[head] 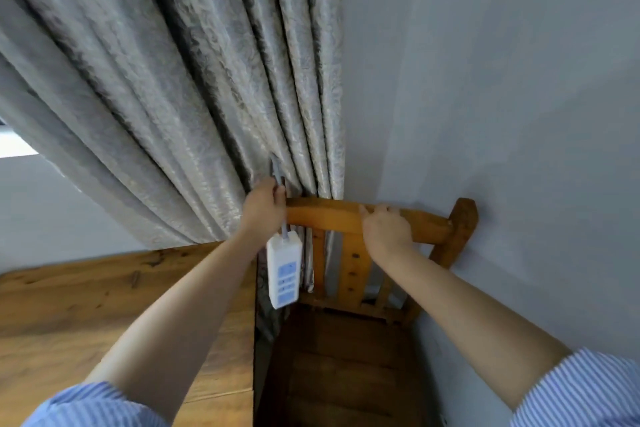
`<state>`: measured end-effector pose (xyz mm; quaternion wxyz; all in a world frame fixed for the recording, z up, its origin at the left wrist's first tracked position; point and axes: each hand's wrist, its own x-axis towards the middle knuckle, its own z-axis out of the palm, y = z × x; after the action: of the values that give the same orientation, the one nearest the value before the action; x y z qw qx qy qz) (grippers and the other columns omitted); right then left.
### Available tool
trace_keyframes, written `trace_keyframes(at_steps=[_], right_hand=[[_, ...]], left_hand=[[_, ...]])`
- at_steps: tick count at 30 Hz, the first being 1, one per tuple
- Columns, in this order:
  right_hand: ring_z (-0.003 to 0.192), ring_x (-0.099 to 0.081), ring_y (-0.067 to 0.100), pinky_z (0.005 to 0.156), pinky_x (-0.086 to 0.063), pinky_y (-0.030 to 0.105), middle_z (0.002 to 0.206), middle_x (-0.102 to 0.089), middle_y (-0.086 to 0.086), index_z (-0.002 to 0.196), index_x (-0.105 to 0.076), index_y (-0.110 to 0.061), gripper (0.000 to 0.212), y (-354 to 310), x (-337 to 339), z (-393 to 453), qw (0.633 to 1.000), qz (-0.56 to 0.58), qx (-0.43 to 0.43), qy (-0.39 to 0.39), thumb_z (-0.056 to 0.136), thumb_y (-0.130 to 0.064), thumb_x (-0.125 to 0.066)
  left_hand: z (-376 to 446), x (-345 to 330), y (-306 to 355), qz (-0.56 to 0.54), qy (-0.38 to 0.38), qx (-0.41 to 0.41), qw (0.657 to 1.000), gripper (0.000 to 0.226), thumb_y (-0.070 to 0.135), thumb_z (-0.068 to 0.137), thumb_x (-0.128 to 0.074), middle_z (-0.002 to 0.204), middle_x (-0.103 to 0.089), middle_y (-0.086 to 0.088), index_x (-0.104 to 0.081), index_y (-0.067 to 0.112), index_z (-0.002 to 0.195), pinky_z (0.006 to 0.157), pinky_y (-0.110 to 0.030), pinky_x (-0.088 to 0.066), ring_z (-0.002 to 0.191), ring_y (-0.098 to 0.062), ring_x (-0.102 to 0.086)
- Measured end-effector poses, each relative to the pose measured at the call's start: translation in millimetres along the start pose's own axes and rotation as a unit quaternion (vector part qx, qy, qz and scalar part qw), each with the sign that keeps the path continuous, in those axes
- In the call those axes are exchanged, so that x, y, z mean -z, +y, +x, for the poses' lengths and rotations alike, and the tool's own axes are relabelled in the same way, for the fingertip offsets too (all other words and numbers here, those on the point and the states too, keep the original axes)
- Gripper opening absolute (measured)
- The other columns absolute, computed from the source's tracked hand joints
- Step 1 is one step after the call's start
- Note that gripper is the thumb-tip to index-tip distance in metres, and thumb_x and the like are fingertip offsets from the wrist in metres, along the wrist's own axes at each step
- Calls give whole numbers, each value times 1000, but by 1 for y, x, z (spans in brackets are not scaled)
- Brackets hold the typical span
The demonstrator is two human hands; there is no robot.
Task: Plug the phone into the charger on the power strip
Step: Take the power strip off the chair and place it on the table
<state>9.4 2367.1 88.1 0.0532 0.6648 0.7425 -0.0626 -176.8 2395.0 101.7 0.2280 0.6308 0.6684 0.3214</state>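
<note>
A white power strip (284,270) with blue socket faces hangs by its grey cord (276,170) in front of the chair's left side. My left hand (264,209) is closed around that cord just above the strip. My right hand (386,225) grips the top rail of a wooden chair (329,218). No plug sits in the strip's sockets. Neither a phone nor a charger is in view.
A grey patterned curtain (194,80) hangs behind the chair. A wooden table (104,305) lies at the lower left. The chair seat (339,357) is below, squeezed between the table and the grey wall (502,114) on the right.
</note>
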Motion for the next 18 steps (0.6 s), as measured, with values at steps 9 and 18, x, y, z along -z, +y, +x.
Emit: trace_keyframes(at_steps=[9, 18], right_hand=[[129, -28, 46, 100, -40, 44, 141, -26, 31, 140, 2, -7, 59, -1, -9, -2, 996, -86, 2, -3, 92, 2, -32], [106, -50, 29, 72, -46, 32, 118, -51, 18, 119, -46, -3, 35, -29, 9, -39, 997, -22, 5, -77, 83, 0, -46]], left_hand=[[-22, 38, -30, 32, 9, 11, 999, 34, 18, 97, -31, 58, -39, 2, -37, 21, 64, 45, -29, -24, 53, -15, -38], [-101, 86, -46, 89, 18, 21, 996, 24, 15, 96, -31, 77, -50, -9, -52, 5, 90, 60, -31, -32, 68, -26, -44]])
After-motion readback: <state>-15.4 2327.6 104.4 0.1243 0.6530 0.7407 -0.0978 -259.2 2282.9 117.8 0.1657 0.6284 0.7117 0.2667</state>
